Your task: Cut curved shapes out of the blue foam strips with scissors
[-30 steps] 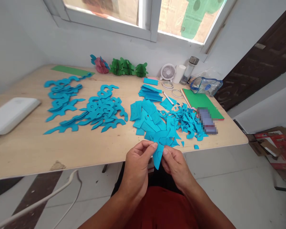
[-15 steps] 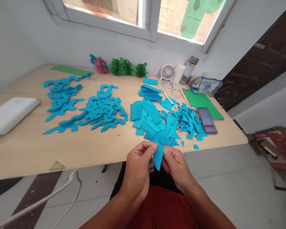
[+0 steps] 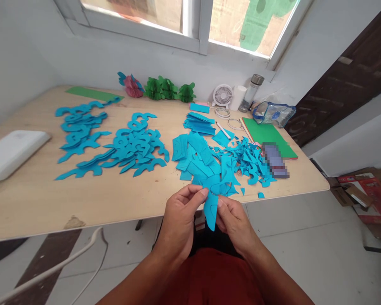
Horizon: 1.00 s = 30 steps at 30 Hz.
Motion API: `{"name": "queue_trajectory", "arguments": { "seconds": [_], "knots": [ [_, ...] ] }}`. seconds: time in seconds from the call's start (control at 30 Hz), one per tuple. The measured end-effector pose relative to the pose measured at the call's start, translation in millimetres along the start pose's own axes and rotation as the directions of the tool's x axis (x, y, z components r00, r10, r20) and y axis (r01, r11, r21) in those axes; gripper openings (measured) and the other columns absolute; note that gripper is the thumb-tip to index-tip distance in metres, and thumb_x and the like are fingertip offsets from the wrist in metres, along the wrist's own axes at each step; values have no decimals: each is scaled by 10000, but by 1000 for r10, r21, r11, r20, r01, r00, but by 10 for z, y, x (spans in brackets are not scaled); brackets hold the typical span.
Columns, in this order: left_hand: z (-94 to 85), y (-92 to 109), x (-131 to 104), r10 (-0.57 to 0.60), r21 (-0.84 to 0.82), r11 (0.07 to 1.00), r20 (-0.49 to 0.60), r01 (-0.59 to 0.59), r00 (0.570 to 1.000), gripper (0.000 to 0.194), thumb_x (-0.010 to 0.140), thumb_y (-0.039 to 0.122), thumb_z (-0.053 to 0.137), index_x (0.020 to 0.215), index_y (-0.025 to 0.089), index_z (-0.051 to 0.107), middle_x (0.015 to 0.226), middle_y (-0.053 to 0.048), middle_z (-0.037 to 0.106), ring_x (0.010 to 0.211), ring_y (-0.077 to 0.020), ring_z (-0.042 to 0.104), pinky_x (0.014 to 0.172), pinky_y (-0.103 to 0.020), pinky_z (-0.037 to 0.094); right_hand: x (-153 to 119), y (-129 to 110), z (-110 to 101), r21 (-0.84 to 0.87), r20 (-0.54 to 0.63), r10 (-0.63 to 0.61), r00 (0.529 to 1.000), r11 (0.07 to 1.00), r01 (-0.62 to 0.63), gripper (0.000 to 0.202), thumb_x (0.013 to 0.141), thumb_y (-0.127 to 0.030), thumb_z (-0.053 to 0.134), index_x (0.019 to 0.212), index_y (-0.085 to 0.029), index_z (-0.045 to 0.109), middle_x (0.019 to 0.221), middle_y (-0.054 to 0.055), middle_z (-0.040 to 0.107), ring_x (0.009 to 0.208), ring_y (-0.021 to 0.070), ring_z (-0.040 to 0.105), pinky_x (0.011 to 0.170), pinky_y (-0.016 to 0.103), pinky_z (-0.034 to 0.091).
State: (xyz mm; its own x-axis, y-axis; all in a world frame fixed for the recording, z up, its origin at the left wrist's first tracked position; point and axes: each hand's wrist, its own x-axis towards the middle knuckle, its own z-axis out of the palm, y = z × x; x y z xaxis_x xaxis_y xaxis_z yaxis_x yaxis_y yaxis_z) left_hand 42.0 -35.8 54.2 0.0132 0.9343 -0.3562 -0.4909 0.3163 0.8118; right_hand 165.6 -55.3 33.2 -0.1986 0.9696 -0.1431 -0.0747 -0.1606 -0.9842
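Between my hands, at the table's front edge, is a piece of blue paper [image 3: 211, 212] with a curved line drawn on it and a curved upper part. My left hand [image 3: 183, 216] pinches its left side between thumb and fingers. On its right edge, the thumb and fingers of my right hand [image 3: 235, 218] are closed. Just beyond lie blue paper sheets [image 3: 198, 156] in a loose heap, with torn blue scraps [image 3: 246, 154] to their right. Curvy blue paper cutouts [image 3: 136, 144] are piled left of the heap, and more wavy cutouts [image 3: 82, 127] lie farther left.
A white device [image 3: 17, 150] sits at the table's left. Along the wall stand green paper shapes [image 3: 168, 89], a small fan [image 3: 222, 96] and a glass bottle [image 3: 252, 93]. A white pen [image 3: 223, 130], tape rolls [image 3: 235, 123] and green paper [image 3: 269, 133] lie at the right.
The curved upper part of the blue paper has shifted slightly and its lower tip sits a little lower. Both hands keep their pinch; the view has moved slightly.
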Motion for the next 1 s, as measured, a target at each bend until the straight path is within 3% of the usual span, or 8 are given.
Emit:
{"name": "queue_trajectory", "arguments": {
  "seconds": [0.2,0.47,0.7,0.9,1.0],
  "knots": [
    [-4,-41,-43,-60,-7,998,-6,60,998,180,718,313,699,666,182,587,610,29,537,606,-115,471,604,-236,417,-1,8,10,14,-4,18,1000,1000,-18,393,933,-463,445,651,-191,416,534,-83,245,458,78,163,410,229,139],
    [28,-45,-61,-20,-67,998,-4,19,1000,175,688,288,727,652,169,604,638,16,567,621,-119,492,623,-240,417,-1,-27,3,-38,-16,22,1000,999,-23,388,916,-488,461,670,-188,446,549,-78,233,474,85,150,422,235,133],
    [23,-63,-75,-89,-119,989,33,92,996,201,697,306,724,645,170,584,640,13,555,633,-124,493,605,-235,408,-11,-20,-12,-50,-14,35,999,998,-35,426,901,-534,455,645,-195,433,549,-70,268,473,88,158,424,239,145],
    [-15,2,-23,21,-38,999,-24,-22,999,134,674,255,731,661,172,626,655,16,554,664,-121,500,656,-231,425,-14,-41,-25,-74,-6,31,999,997,-32,425,915,-508,449,629,-196,417,524,-72,267,469,90,193,431,238,164],
    [-10,14,-26,18,-25,1000,-11,-18,1000,128,672,237,725,630,166,627,641,10,569,659,-121,518,662,-230,437,-12,-55,-23,-82,-33,34,999,996,-36,462,907,-528,447,596,-187,431,514,-61,317,467,89,225,433,239,184]
  ]
}}
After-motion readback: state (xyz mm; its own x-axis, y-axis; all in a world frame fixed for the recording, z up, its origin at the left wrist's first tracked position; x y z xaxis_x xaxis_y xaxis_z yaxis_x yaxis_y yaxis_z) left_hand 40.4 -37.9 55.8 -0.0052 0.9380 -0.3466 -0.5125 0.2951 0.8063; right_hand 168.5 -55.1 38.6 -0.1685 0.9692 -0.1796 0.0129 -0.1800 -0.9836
